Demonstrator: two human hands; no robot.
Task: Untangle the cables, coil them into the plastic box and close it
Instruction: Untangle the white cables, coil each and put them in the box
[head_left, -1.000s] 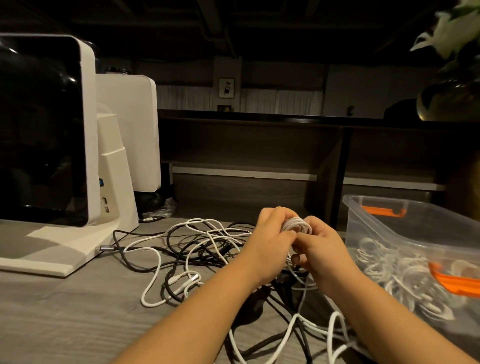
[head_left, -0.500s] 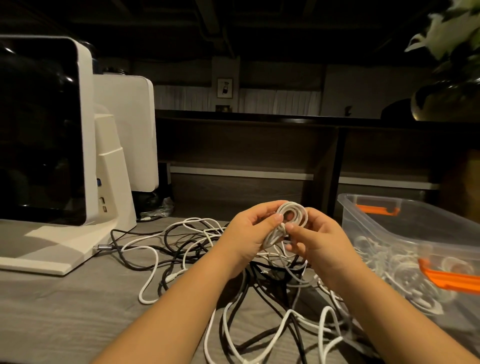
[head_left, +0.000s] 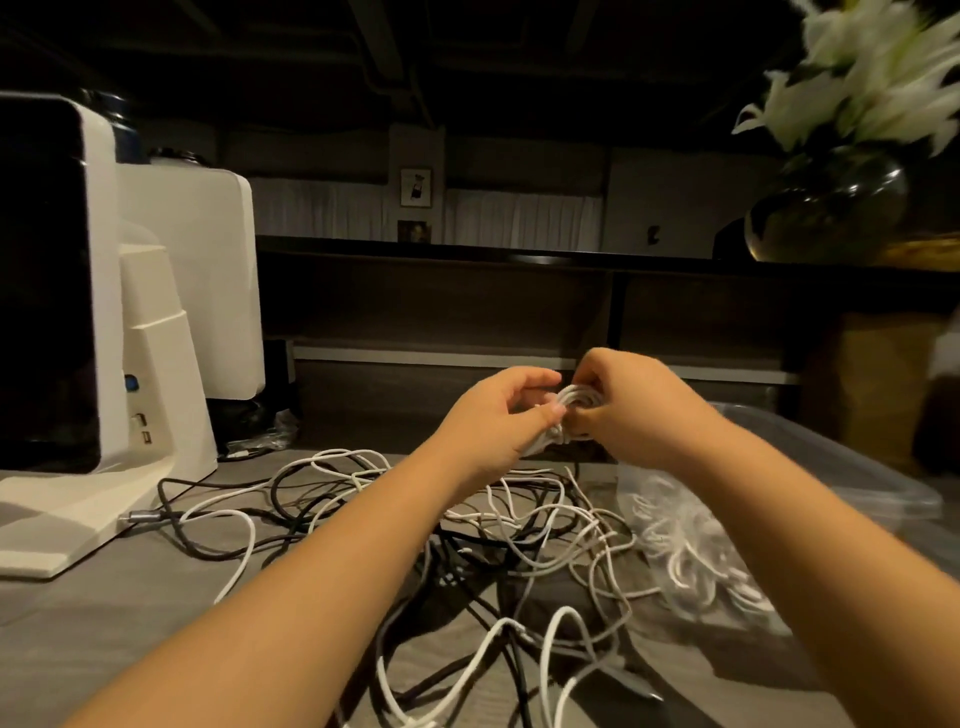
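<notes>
Both hands held a small white coil (head_left: 579, 402) above the tangled cables (head_left: 519, 519) at mid-desk. The right hand (head_left: 631, 413) pinched the coil; the left hand (head_left: 493, 421) pinched its trailing strand. The plastic box (head_left: 810, 467) lay toward the desk's right edge, nearer the right hand.

Well left of the fingers, a white machine with a dark screen (head_left: 49, 270), standing on a grey wooden table (head_left: 104, 623). Behind that, a second white unit (head_left: 208, 280). Up and right of the fingers, a dark vase (head_left: 826, 205) holding white flowers (head_left: 872, 67).
</notes>
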